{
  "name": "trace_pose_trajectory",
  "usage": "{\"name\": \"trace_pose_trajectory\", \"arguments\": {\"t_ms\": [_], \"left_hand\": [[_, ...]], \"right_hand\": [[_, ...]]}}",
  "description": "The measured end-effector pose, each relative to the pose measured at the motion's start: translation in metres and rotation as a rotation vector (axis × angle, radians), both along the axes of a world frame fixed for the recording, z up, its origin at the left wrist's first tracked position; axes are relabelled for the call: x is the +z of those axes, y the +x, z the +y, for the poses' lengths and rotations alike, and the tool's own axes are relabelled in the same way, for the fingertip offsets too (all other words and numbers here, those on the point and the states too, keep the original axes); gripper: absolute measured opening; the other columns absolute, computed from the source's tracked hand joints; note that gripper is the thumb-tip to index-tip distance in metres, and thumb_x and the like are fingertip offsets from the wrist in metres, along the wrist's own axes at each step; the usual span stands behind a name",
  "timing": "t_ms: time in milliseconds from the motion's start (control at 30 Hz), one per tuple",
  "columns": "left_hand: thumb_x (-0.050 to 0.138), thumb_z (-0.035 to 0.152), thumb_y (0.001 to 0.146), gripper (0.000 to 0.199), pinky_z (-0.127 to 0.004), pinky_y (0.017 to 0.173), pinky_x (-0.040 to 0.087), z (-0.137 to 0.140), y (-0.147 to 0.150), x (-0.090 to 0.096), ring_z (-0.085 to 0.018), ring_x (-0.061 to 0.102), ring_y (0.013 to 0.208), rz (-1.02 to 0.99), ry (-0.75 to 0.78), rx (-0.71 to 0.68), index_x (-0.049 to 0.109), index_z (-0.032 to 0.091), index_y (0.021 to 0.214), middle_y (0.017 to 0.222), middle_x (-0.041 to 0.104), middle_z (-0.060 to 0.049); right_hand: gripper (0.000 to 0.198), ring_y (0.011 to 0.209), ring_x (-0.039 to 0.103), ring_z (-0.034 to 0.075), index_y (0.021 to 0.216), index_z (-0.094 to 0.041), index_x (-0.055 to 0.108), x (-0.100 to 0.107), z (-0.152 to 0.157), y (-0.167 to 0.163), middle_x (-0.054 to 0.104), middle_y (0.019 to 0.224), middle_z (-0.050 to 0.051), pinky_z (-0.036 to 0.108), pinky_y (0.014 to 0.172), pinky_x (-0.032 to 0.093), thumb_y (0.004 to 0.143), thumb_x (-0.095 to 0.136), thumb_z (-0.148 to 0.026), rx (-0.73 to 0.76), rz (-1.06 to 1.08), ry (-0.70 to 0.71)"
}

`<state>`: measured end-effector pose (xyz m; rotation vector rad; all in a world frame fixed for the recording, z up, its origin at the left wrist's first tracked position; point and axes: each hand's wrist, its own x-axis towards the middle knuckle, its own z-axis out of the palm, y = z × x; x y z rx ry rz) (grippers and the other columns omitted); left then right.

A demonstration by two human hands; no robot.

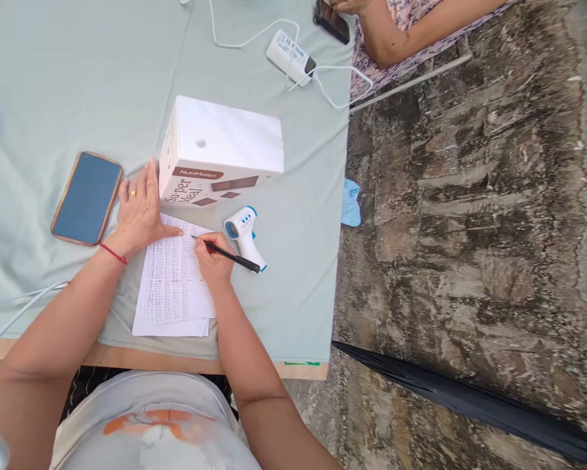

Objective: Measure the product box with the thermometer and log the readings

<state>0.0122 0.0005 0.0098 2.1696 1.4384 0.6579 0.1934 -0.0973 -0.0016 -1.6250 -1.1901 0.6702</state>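
Note:
Between the fingers of my right hand [215, 262] is a black pen [237, 258], its tip on the upper right part of a paper sheet [173, 281] covered in handwritten rows. Another white sheet shows beneath it. My left hand [141, 212] lies flat with fingers stretched out, the thumb on the paper's top edge and the fingertips beside the left side of a white box [229, 140] marked "NutriMotion Super Meal". Just right of my right hand lies a white and blue infrared thermometer [244, 232]. A phone [86, 198] with a dark screen rests left of my left hand.
Farther back on the cloth-covered table [293, 281] lie a white power bank [289, 57] and a white cable [342, 68]. Another person's arm [396, 39] and a dark phone [332, 21] are at the far right edge. Rough stone ground [460, 228] borders the table.

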Motion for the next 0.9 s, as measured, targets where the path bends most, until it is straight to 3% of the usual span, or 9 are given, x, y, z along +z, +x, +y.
{"name": "trace_pose_trajectory", "arguments": {"t_ms": [467, 900], "left_hand": [[0.103, 0.068, 0.051, 0.163, -0.072, 0.133, 0.010, -0.0001, -0.0001, 0.0011, -0.055, 0.026, 0.161, -0.008, -0.010, 0.005, 0.012, 0.010, 0.174, 0.174, 0.029, -0.032], [0.099, 0.076, 0.052, 0.162, -0.072, 0.133, 0.010, 0.0015, -0.0014, -0.0022, -0.056, 0.026, 0.161, -0.014, 0.005, -0.008, 0.013, 0.011, 0.173, 0.173, 0.029, -0.032]], "right_hand": [[0.013, 0.063, 0.052, 0.015, 0.070, -0.026, 0.059, -0.0020, 0.0002, 0.0000, 0.060, 0.065, -0.004, 0.032, 0.066, 0.049, 0.078, 0.058, -0.036, -0.011, -0.017, -0.006], [0.013, 0.065, 0.053, 0.015, 0.072, -0.025, 0.060, -0.0053, -0.0005, 0.0000, 0.060, 0.067, -0.003, 0.031, 0.065, 0.049, 0.080, 0.059, -0.034, -0.052, -0.007, 0.019]]}}
